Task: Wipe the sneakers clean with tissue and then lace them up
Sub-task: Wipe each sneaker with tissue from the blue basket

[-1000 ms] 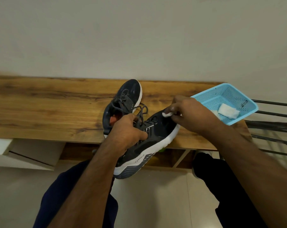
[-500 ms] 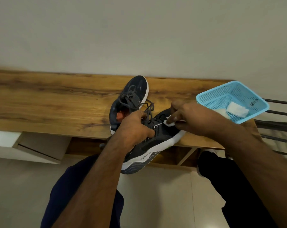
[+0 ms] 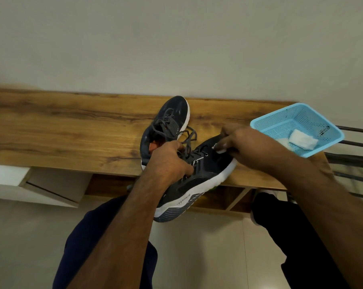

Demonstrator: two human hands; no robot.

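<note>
Two dark grey sneakers with white soles are here. One sneaker (image 3: 168, 124) lies on the wooden shelf (image 3: 72, 130), toe toward the wall, laces loose. The other sneaker (image 3: 205, 174) is tilted, its heel hanging past the shelf's front edge. My left hand (image 3: 168, 161) grips this sneaker at its lace area. My right hand (image 3: 241, 147) pinches a small white tissue (image 3: 220, 150) and presses it on the sneaker's upper near the toe.
A light blue plastic basket (image 3: 280, 124) with white tissues (image 3: 303, 139) stands at the shelf's right end, jutting over it. Dark metal bars (image 3: 353, 159) run to its right. Open compartments lie under the shelf. My knees are below, over a pale floor.
My right hand with the tissue has slid back along the held sneaker's upper from the toe tip toward the laces. The view has shifted slightly.
</note>
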